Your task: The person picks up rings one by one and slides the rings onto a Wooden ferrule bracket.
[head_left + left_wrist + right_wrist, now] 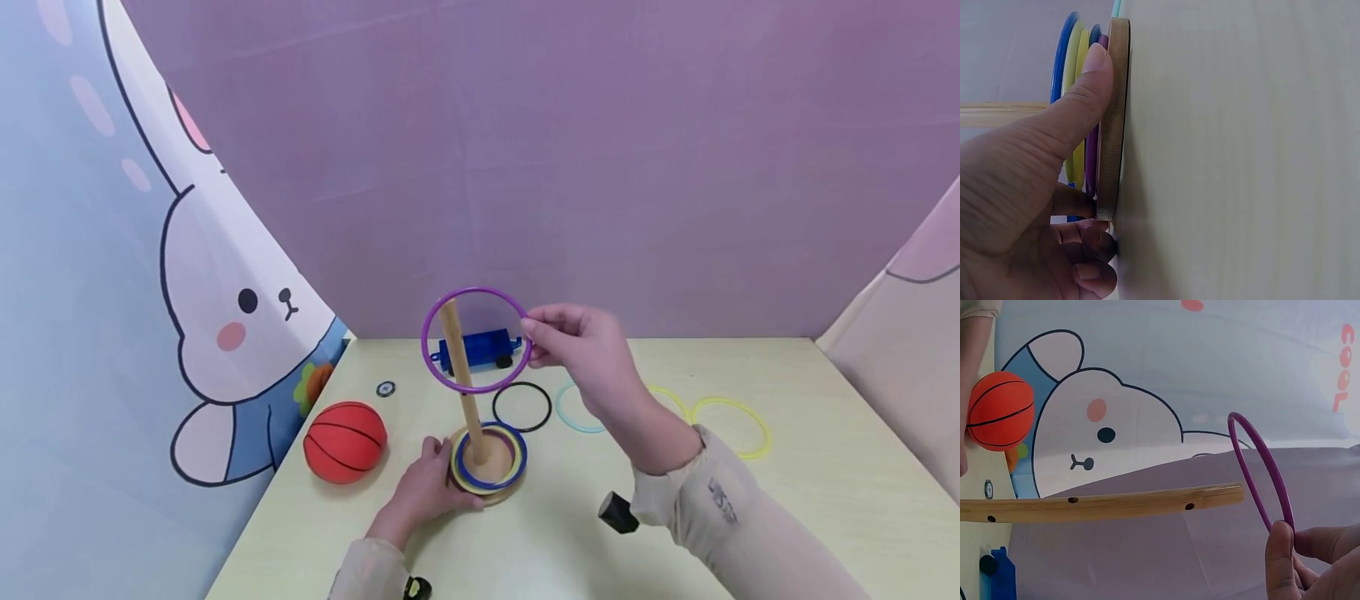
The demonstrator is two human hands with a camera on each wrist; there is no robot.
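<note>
My right hand (588, 350) pinches a purple ring (480, 392) at its right side, between thumb and fingers. In the right wrist view, the ring (1279, 478) is just beyond the top end of a wooden peg (1116, 505). My left hand (429, 487) holds the round wooden base (504, 497) of the ring toss stand at its left edge. The left wrist view shows the thumb (1088, 87) laid across the base's rim (1118, 125). Around the peg's foot lie several stacked rings, a blue ring (522, 471) on top, with yellow and purple ones beneath.
A red toy basketball (345, 442) sits left of the stand, near a small round disc (386, 388). Behind the peg is a blue toy cart (487, 348). A black ring (551, 408), a light blue ring (577, 427) and yellow rings (767, 433) lie on the table (825, 500).
</note>
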